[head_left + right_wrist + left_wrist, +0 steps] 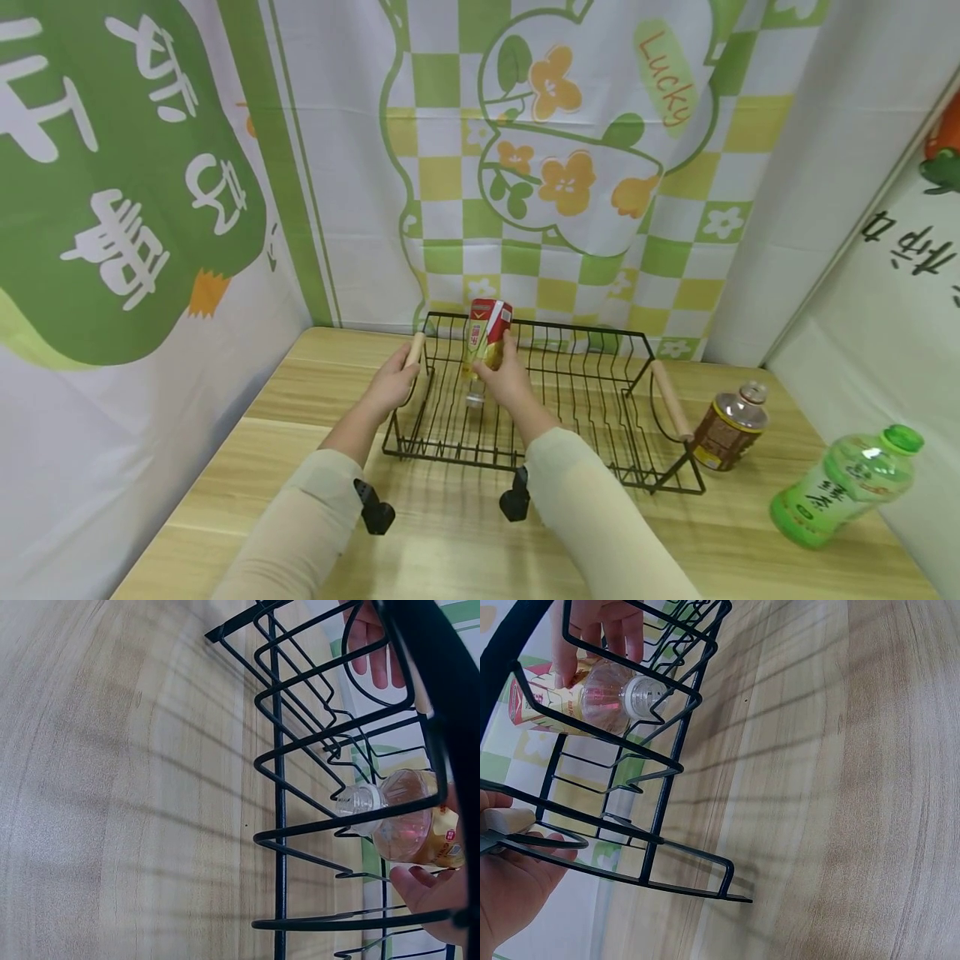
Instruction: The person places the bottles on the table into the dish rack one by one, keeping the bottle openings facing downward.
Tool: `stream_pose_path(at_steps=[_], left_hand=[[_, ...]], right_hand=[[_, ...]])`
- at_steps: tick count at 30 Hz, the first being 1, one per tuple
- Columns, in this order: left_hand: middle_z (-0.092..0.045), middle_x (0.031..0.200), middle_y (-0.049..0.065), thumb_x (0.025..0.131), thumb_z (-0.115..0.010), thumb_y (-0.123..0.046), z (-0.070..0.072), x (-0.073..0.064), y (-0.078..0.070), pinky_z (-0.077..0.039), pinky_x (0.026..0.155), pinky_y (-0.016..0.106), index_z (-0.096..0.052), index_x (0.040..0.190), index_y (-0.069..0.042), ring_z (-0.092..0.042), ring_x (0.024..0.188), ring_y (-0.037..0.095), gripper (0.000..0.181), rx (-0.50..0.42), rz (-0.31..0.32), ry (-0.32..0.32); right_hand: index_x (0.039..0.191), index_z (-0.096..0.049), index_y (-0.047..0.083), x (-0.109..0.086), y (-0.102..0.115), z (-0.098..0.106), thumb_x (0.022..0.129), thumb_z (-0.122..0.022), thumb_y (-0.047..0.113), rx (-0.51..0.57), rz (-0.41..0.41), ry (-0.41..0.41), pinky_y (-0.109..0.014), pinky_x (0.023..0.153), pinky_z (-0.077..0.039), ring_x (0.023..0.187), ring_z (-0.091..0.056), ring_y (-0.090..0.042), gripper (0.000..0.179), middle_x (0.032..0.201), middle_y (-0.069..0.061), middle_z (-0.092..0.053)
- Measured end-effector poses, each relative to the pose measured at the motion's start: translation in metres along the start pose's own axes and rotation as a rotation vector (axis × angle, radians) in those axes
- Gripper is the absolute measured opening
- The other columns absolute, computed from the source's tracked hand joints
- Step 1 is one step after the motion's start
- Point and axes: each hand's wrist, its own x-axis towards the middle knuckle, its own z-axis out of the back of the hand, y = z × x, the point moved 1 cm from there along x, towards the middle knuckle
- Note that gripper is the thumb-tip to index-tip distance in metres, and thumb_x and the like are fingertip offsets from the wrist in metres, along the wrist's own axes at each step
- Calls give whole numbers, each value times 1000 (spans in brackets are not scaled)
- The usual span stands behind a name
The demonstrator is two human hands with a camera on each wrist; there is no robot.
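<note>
In the head view, my right hand grips a plastic bottle with a red and yellow label. It is upside down, its clear neck pointing down inside a black wire dish rack. The right wrist view shows the bottle between thumb and fingers, its neck close to the rack's bottom wires. My left hand holds the rack's left wooden handle. From the left wrist, my left hand shows curled around that handle, partly behind black wire.
Right of the rack, near its other wooden handle, stands a brown-labelled bottle. A green bottle with a green cap is farther right. Printed cloth hangs behind the wooden table.
</note>
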Motion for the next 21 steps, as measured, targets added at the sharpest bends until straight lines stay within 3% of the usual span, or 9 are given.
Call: stream_pose_path(at_steps=[14,21], left_hand=[[-17,162,22,105,-37,-18,-4,4,5,-27,115,55,-12,158,-6,-27,144,38,59,-25,-2,2],[-17,162,21,106,-37,-19,0,2,3,-27,116,55,-11,158,-8,-27,145,38,60,-43,9,-3]], right_hand=[[160,-3,17,-3,0,4,96,-63,24,77,3,3,-47,104,-48,131,-50,-38,88,154,-20,-35],[158,-16,17,-9,6,14,96,-64,29,81,12,-13,-54,104,-45,135,-45,-40,80,157,-17,-32]])
